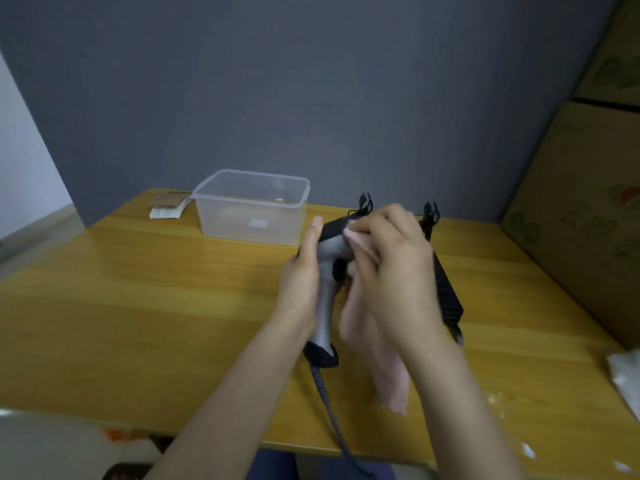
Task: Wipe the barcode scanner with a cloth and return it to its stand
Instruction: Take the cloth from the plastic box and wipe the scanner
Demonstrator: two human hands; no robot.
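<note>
The barcode scanner point(327, 296), grey with a black head and black base, is held upright above the wooden table point(138, 306). My left hand point(301, 271) grips its handle from the left. My right hand point(391, 268) presses a pale pink cloth point(388, 375) against the scanner's head, and the cloth hangs down below the hand. A dark cable point(332, 420) runs from the scanner's base toward me. The black stand point(446, 289) sits on the table behind my right hand, mostly hidden, with two forked prongs showing above the hand.
A clear plastic container point(251, 206) stands at the back of the table, with a small paper packet point(166, 206) to its left. Cardboard boxes point(581, 202) are stacked at the right. A white crumpled item point(627, 375) lies at the right table edge.
</note>
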